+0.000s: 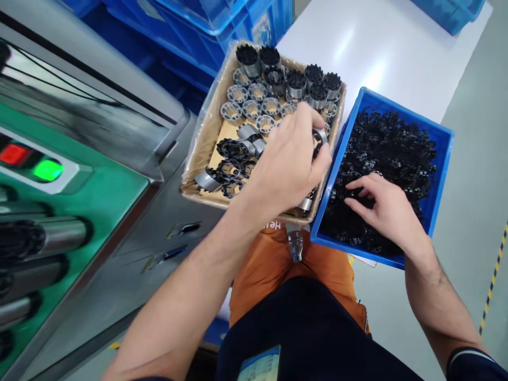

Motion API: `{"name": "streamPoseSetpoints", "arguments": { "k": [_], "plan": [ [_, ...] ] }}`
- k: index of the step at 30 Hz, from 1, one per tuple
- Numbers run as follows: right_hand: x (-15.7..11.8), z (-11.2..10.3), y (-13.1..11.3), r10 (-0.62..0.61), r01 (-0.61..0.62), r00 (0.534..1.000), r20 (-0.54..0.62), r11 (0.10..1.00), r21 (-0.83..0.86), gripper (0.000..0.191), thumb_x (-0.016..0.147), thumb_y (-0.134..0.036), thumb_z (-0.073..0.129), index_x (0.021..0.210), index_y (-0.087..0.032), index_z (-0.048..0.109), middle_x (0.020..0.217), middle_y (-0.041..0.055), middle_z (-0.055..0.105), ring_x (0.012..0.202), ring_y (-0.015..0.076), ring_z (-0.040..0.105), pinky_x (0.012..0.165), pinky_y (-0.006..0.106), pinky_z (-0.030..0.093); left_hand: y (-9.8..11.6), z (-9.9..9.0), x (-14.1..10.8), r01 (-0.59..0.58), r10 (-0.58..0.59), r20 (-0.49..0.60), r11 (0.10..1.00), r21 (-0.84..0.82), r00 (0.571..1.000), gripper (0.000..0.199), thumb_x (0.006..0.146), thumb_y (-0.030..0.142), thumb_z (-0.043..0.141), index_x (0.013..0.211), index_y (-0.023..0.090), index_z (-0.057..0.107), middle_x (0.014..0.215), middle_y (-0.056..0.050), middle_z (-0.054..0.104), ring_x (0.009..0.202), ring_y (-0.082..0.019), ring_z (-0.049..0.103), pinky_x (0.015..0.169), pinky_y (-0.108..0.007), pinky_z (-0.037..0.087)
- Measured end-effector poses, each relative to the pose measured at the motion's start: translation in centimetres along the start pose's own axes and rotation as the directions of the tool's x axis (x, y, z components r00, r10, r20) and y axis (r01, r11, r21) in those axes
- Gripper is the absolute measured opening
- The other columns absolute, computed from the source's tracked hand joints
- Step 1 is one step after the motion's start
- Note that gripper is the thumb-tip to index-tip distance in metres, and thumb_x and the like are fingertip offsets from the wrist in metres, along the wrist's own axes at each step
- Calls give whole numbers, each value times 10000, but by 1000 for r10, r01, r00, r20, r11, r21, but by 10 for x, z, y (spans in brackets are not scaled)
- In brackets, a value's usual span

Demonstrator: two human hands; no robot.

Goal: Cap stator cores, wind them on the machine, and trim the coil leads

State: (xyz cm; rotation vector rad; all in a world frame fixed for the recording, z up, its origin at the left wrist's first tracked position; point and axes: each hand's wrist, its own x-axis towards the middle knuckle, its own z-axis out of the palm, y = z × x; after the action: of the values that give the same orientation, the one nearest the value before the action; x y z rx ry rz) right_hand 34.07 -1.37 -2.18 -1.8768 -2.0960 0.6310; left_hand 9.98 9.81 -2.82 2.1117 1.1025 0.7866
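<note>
My left hand (291, 153) reaches over a cardboard box (204, 132) lined with plastic. Its fingers are wrapped round a metal ring with black inside (318, 138) near the box's right side. Silver rings stand in rows in the box, and several at the back carry black toothed parts (296, 80). Other rings with black parts lie tilted at the front left. My right hand (381, 206) is over the blue bin (442, 174), its thumb and fingers apart, just above a heap of black plastic parts (392, 145). Nothing shows between those fingers.
On the left stands a machine with a green panel (107, 185), lit red and green buttons and metal cylinders. Blue crates (222, 47) are stacked behind the box. A white table (397, 58) lies beyond, bearing another blue container (452, 13) at its far edge.
</note>
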Motion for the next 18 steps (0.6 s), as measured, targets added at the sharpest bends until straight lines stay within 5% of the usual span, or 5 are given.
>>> {"name": "streamPoseSetpoints", "arguments": {
  "k": [3, 5, 11, 15, 18],
  "plan": [
    [1, 7, 1, 76, -5, 958, 276, 969, -248, 455, 1063, -323, 866, 1494, -244, 744, 1368, 114, 793, 1195, 331, 837, 993, 446, 683, -9, -9, 31, 10, -51, 121, 949, 315, 991, 354, 1136, 303, 612, 1433, 120, 675, 1428, -238, 729, 1428, -481, 658, 1275, -714, 509],
    [4, 13, -4, 116, 10, 929, 351, 941, -337, 563, 1065, -337, 873, 1585, -239, 680, 1412, 132, 767, 1272, 357, 823, 1009, 445, 681, -20, -21, 44, 30, -94, 128, 901, 432, 987, 421, 1108, 371, 636, 1447, 137, 719, 1453, -256, 727, 1447, -518, 632, 1265, -761, 506],
    [14, 20, -11, 160, -12, 926, 342, 917, -398, 438, 1077, -269, 842, 1482, -239, 679, 1434, 111, 738, 1185, 323, 842, 846, 397, 624, -74, -54, 73, 139, -264, 193, 858, 494, 945, 337, 888, 462, 764, 1197, 363, 855, 1189, -122, 815, 1231, -449, 669, 1177, -736, 503],
    [19, 23, -11, 148, 3, 932, 331, 910, -415, 386, 1078, -272, 812, 1435, -225, 673, 1388, 91, 767, 1120, 319, 853, 782, 402, 576, -114, -40, 96, 80, -189, 191, 879, 470, 963, 263, 694, 469, 842, 957, 456, 857, 844, -87, 753, 983, -418, 634, 986, -653, 549],
    [19, 25, -13, 149, 1, 935, 322, 907, -422, 380, 1090, -278, 773, 1449, -194, 681, 1389, 127, 760, 1099, 336, 859, 735, 411, 551, -130, -30, 109, 83, -160, 153, 905, 416, 975, 195, 593, 533, 919, 718, 434, 807, 656, -114, 584, 954, -465, 622, 990, -668, 561]
  ]
}}
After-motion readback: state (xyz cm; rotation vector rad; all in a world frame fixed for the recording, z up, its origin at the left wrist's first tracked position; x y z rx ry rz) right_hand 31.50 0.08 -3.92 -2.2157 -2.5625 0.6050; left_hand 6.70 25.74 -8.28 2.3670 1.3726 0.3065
